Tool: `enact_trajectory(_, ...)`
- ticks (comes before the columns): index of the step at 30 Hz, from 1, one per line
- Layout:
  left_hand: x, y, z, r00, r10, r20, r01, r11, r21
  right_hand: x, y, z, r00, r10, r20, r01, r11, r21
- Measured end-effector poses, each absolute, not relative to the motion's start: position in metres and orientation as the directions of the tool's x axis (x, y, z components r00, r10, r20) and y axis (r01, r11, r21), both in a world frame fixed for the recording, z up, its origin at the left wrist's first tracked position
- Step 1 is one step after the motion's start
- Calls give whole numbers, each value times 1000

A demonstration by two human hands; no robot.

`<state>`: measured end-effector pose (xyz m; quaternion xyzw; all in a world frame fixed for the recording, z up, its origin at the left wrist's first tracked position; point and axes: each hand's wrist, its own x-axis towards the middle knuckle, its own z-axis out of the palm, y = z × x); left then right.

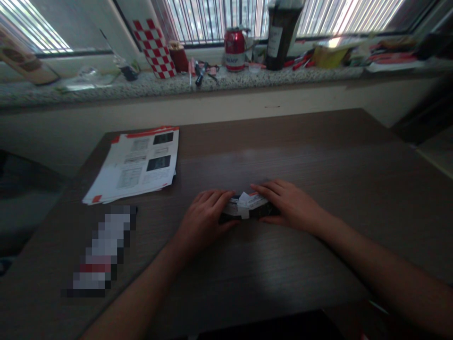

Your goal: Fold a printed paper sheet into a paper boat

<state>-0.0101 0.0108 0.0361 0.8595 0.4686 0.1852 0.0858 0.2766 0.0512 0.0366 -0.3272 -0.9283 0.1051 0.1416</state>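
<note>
A small folded paper packet point(247, 206), white and dark with a bit of red, lies on the brown wooden table point(318, 156) near its middle. My left hand point(205, 218) presses on the packet's left end with its fingers curled over it. My right hand point(288, 203) covers the packet's right end, fingers laid together across the top and thumb at the near side. Both hands grip the packet between them. What lies under the palms is hidden.
A stack of printed sheets point(136, 164) with red trim lies at the table's left. A blurred-out flat object point(101, 250) sits near the left front. The stone window sill point(106, 87) behind holds a red can point(234, 49), a dark bottle point(281, 33), a red-and-white checked carton point(155, 47) and clutter.
</note>
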Motion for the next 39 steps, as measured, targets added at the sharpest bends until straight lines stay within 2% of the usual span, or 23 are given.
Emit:
enact_trajectory(19,-9,9,39,499,836,227,781,-547,300,277,51,37,-756,624,197,569,775,-274)
enact_trajectory(29,-12,9,40,496,838,226,753,-545,368,279,52,39,-744,635,207,554,760,-340)
enact_trajectory(39,-9,9,42,497,830,254,741,-558,374,276,49,39,-730,638,245,539,758,-366)
